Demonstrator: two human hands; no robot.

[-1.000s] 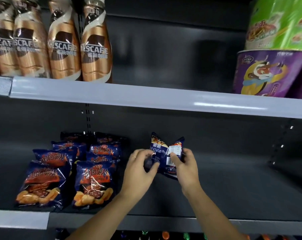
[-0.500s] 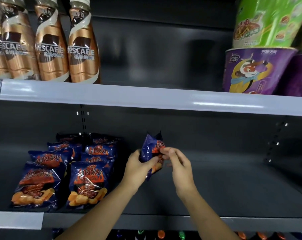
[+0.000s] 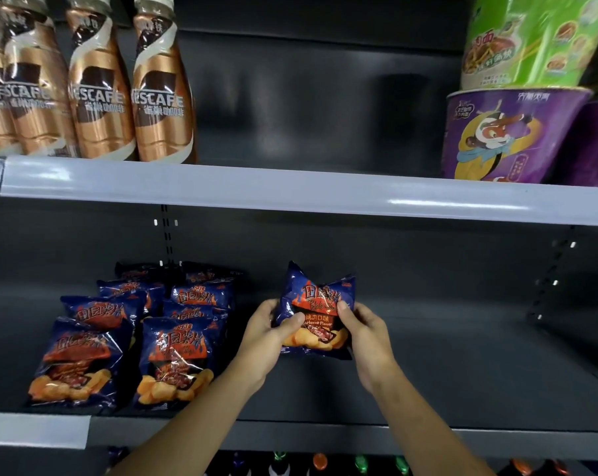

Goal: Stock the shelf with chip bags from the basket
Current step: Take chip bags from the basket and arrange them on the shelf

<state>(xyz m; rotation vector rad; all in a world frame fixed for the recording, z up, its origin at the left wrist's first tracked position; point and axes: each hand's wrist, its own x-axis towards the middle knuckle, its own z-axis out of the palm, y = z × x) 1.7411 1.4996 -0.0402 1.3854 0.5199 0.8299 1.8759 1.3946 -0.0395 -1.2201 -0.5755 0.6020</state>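
Shelf (image 3: 462, 372): dark metal. Above its left end, coffee bottles (image 3: 98, 97) stand upright in a row. On its left end, stocked bags (image 3: 177, 355) sit in two columns running front to back, faces forward. Mid-shelf, left grip (image 3: 266, 338) is curled round the left edge of a bag (image 3: 319, 304), thumb across the front. Bag upright, face out, right of the stocked bags and apart from them; cannot tell if its base touches the shelf. Right grip (image 3: 366, 334) is curled round the bag's right edge, thumb on front. Above the shelf's right end, noodle cups (image 3: 507, 132), green stacked on purple.
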